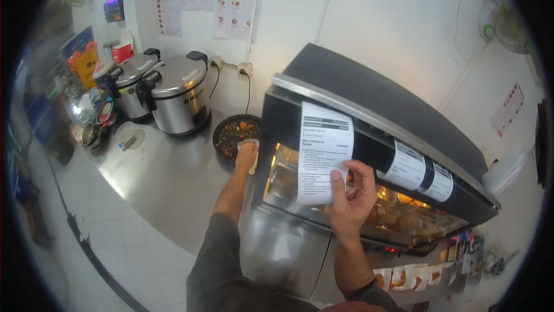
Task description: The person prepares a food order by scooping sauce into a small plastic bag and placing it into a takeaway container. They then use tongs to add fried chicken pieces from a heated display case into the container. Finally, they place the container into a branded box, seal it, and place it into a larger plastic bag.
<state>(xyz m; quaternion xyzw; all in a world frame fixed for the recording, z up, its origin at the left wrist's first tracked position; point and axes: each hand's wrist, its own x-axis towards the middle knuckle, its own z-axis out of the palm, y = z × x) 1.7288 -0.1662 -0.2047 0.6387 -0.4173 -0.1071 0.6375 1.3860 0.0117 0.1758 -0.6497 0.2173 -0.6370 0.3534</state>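
Note:
My left hand (247,153) reaches over a round black pan (226,139) scattered with orange and brown bits. Its fingers are closed round a small whitish thing (249,143), mostly hidden by the hand; I cannot make out its kind. With thumb and fingers, my right hand (351,199) pinches the lower right edge of a long white order slip (325,153). The slip's top lies against the upper front edge of a black food warmer (369,167), whose lit window shows behind my hand.
Two more slips (402,165) hang on the warmer's front. Large steel rice cookers (180,98) stand at the left on the metal counter (144,167), with bowls (92,134) and a clear container (130,136) beside them. At lower right lie several food pieces in white paper (412,277).

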